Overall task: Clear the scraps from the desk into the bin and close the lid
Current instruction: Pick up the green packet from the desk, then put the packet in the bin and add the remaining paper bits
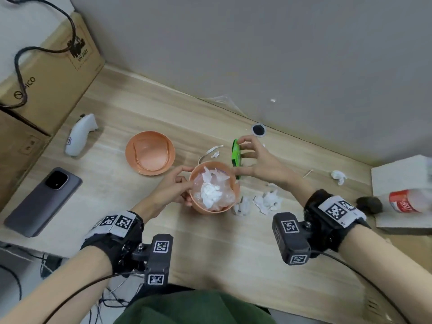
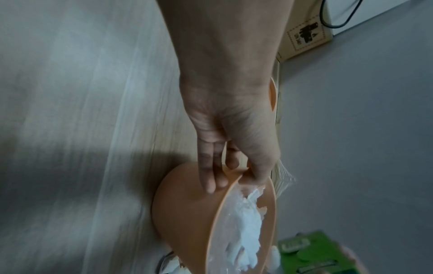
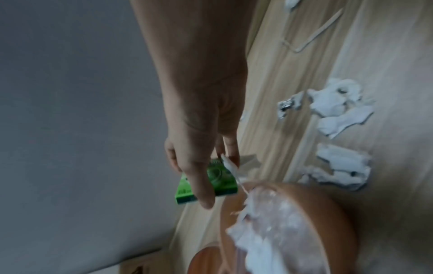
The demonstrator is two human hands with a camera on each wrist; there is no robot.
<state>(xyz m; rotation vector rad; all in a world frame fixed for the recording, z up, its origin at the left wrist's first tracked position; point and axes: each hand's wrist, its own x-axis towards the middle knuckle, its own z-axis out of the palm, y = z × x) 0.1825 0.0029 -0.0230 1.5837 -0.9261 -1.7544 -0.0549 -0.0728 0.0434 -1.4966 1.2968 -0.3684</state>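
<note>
Right hand held a flat green packet on edge, thumb at its near end and fingertips at the far end, grip closed round it just beside the rim of the orange bin; presumably poised so the packet could be tipped straight in; left hand clasped the bin's near-left wall, fingers laid down the outside and thumb hooked over the rim, likely to steady a light container against the push of incoming scraps; the bin stood on the surface near its middle, already lined with clear film and heaped with white crumpled tissue, so room inside looked short; the orange lid lay well apart to the bin's far left, underside up, parked out of the way until filling ended; crumpled white paper scraps remained just right of the bin, a smaller wad and a thin stick farther right, a paper strip behind the bin; judged mid-task, lid not yet on; a phone and a white controller lay left.
</note>
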